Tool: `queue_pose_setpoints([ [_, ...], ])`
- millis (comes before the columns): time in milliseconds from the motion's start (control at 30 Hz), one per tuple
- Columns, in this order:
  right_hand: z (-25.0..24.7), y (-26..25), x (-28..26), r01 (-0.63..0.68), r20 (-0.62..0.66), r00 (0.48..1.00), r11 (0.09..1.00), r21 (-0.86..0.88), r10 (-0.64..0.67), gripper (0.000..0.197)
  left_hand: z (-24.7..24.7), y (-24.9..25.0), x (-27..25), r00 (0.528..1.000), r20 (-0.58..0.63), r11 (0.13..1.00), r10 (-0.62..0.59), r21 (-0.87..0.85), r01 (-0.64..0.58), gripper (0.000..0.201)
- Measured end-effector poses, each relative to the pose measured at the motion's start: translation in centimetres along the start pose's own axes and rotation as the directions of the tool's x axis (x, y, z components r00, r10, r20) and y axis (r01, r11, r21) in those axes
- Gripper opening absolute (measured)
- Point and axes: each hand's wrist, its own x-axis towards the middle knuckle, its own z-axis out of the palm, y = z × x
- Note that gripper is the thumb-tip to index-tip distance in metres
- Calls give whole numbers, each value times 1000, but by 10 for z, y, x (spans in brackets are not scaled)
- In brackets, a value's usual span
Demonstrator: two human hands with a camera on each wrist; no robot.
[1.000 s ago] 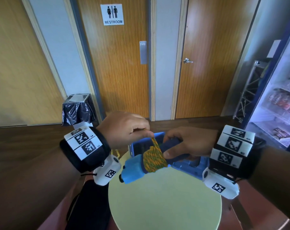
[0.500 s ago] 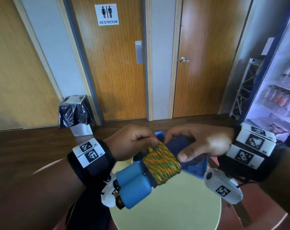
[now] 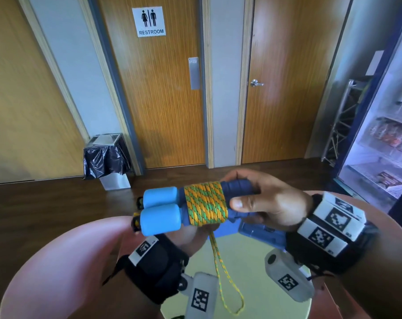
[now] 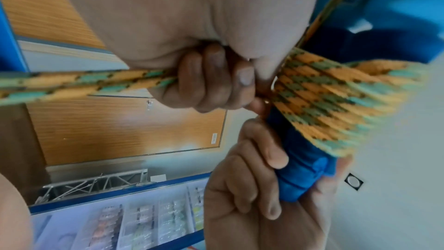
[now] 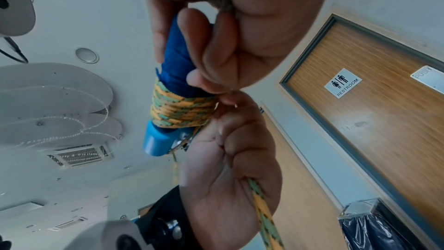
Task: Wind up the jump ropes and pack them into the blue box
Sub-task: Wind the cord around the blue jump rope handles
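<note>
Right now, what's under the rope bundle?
Under the wound jump rope, the left hand pinches its loose loop. Below lie the blue box and round table; the box's inside is hidden.

jump rope cord (image 3: 205, 204): orange-green braid | handles (image 3: 238, 188): dark blue, light-blue caps | box (image 3: 261, 232): blue | table (image 3: 246, 293): pale yellow-green

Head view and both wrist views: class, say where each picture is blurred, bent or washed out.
Head view: sharp on the wound rope, door frames bowed, fridge at right glaring white. Left wrist view: rope coil smears at its far edge, wide-angle stretch on the left hand. Right wrist view: right hand looms large, soft edges, restroom sign still legible.
</note>
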Motion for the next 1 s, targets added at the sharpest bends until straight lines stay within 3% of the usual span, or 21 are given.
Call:
queue_pose_setpoints([
  [100,4,9,6,24,-88,996,995,96,-16,60,11,4,-3,976,-213,983,-40,-181,1,30],
  [167,8,13,9,42,-141,990,991,130,-23,46,3,-2,-4,937,-339,984,-88,-177,28,38],
  [267,13,16,13,77,-181,983,979,190,-42,47,-12,-12,-5,859,-508,954,-57,225,196,27],
  [333,17,18,16,117,-206,976,971,210,-73,55,-15,-14,-7,868,-497,884,-12,401,242,25],
  [433,21,14,21,156,-301,948,975,157,-104,40,-5,-11,-4,885,-448,867,125,483,122,26],
  [500,22,11,23,166,-362,920,986,6,-153,41,-3,-13,0,894,-410,866,180,498,54,36],
  [600,18,13,27,135,-465,856,966,-220,-225,39,-3,-16,2,930,-351,943,106,333,18,33],
  [733,2,17,30,52,-554,766,890,-453,-327,46,-4,-21,-4,967,-253,967,41,254,26,34],
  [900,-11,14,25,-116,-500,790,716,-689,-354,48,-6,-14,-12,964,-262,912,-53,379,154,28],
  [1000,-16,11,24,-154,-457,823,642,-751,-338,52,-8,2,-13,983,-183,753,0,647,120,30],
])
